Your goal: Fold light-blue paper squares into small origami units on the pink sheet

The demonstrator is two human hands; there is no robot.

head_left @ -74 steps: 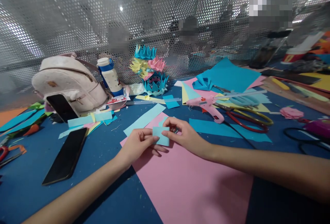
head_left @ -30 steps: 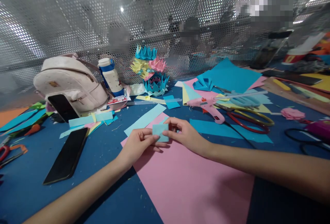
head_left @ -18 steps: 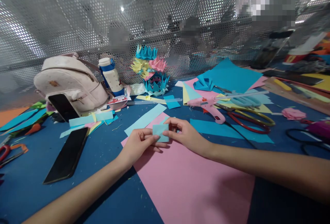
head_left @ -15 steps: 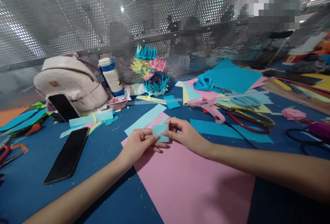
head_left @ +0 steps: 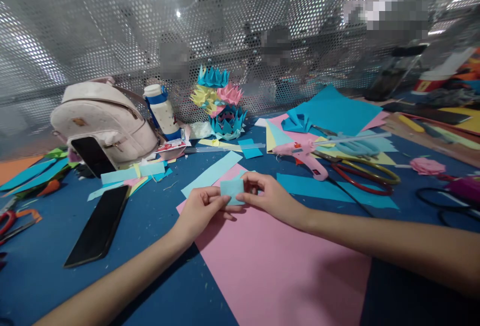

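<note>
Left hand (head_left: 198, 211) fingers partly hidden behind pinched light-blue paper (head_left: 231, 188). Cut off: pink sheet (head_left: 288, 271) below grip, red-handled scissors (head_left: 7, 222) far left, purple item (head_left: 465, 187) far right.

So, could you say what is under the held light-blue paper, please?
The left hand has fingers showing beneath the paper, over the pink sheet; anything else there is covered.

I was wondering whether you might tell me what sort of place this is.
It looks like a craft worktable, perhaps in a workshop or classroom: a pink glue gun, folded-paper flowers and a large bright-blue paper sheet are on the dark-blue tabletop.
</note>
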